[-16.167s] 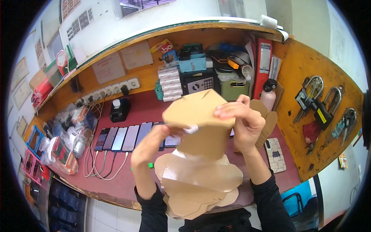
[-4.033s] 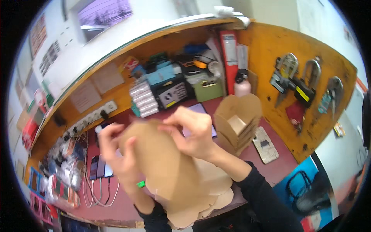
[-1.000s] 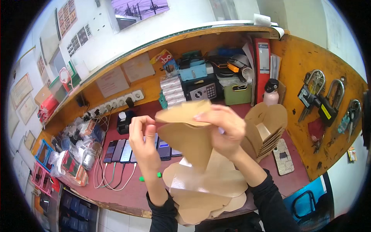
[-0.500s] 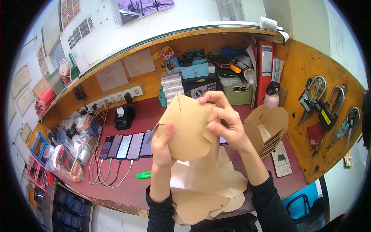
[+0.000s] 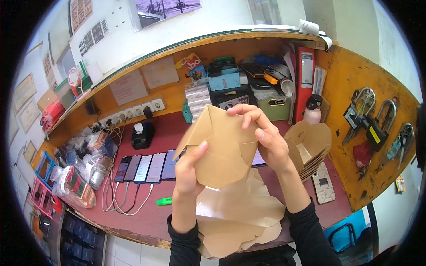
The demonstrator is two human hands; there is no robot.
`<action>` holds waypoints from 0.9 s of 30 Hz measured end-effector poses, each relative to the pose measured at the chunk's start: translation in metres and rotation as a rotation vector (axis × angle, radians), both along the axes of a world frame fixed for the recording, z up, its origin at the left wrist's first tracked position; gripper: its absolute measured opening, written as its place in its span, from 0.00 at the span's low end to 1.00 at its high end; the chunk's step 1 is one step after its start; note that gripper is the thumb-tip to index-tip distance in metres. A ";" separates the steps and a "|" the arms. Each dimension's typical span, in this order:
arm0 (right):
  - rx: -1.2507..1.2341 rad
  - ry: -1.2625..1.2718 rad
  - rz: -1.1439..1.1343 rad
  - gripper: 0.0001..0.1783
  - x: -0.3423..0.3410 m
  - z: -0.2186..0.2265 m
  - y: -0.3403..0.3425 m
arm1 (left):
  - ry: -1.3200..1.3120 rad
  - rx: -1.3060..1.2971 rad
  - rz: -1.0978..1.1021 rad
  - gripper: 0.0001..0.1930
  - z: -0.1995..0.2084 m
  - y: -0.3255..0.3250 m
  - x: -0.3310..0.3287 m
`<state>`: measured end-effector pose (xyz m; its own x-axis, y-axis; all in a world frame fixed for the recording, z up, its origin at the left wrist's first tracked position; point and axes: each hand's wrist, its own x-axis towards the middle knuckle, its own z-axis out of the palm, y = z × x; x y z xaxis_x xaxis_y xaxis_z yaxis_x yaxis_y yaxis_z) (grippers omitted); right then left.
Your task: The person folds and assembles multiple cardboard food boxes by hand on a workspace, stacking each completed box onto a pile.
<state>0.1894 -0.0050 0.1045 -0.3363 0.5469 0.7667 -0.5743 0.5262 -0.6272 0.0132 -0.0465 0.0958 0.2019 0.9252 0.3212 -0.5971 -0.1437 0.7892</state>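
Observation:
A partly folded brown cardboard food box [image 5: 222,153] is held up over the table, tilted, with interlocking flaps on the side toward me. My left hand [image 5: 188,170] grips its lower left side, thumb lying on the near face and the other fingers hidden behind. At the box's upper right edge is my right hand [image 5: 268,137], its fingers curved and apart. Its fingertips are at or just off the cardboard; contact is hard to make out. Below the box lie flat brown cardboard blanks [image 5: 239,217], overlapping, with a shiny side on top.
Nested folded boxes [image 5: 306,150] stand at the right, beside a patterned phone case [image 5: 323,182]. Several phones [image 5: 143,168] with cables lie left of my hands, near a green highlighter [image 5: 164,201]. A small black printer [image 5: 143,135] and a pink bottle [image 5: 312,110] stand farther back.
My right fingers have loosened from their pinch on the box's right flap and spread apart. The box has turned slightly, and its right-hand flap now lies flatter against the side.

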 end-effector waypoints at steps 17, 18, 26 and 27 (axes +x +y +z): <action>0.033 -0.131 -0.134 0.33 0.020 0.010 -0.014 | 1.200 1.063 0.389 0.23 -0.021 -0.011 0.016; 0.001 -0.117 -0.163 0.31 0.019 0.011 -0.017 | 1.204 1.220 0.396 0.25 -0.022 -0.007 0.018; -0.042 -0.080 -0.389 0.01 0.029 0.003 -0.021 | 1.070 0.686 -0.017 0.34 -0.014 0.001 0.007; 0.077 -0.049 -0.473 0.02 0.028 0.003 -0.020 | 1.118 0.646 -0.054 0.36 -0.013 0.005 0.004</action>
<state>0.2177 -0.0246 0.1079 -0.1005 0.5909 0.8004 -0.2315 0.7685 -0.5964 0.0173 -0.0416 0.0830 0.6820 0.6484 0.3384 0.3209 -0.6810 0.6582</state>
